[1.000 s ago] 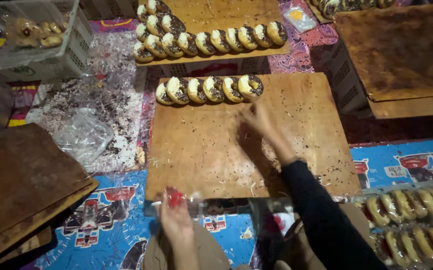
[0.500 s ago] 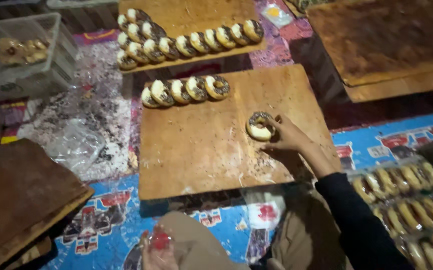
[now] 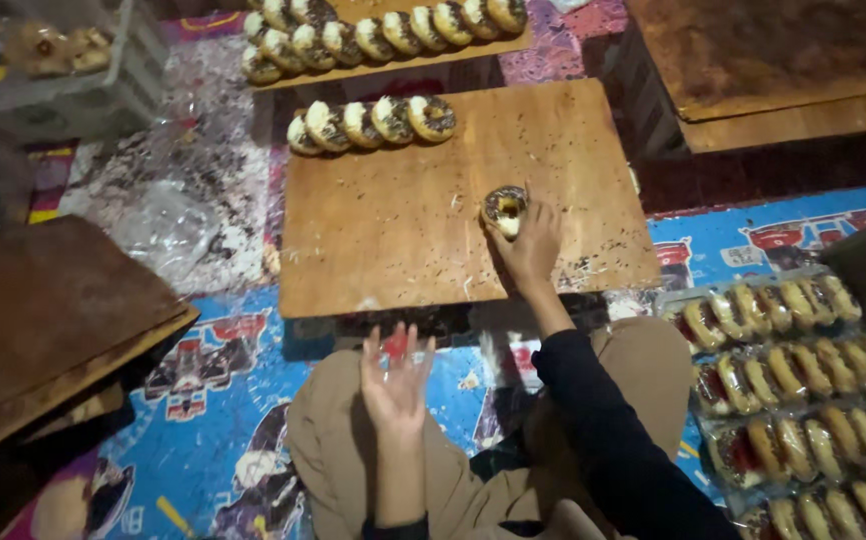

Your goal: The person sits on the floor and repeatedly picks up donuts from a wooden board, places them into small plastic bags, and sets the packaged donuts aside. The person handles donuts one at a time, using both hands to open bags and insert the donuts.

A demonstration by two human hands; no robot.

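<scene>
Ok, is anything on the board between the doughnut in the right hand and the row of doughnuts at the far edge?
Nothing visible. The right hand holds the doughnut low on the wooden board; only bare wood with scattered sprinkles lies between it and the row of doughnuts.

Right hand point(image 3: 531, 245) on sprinkled doughnut point(image 3: 504, 207)
</scene>
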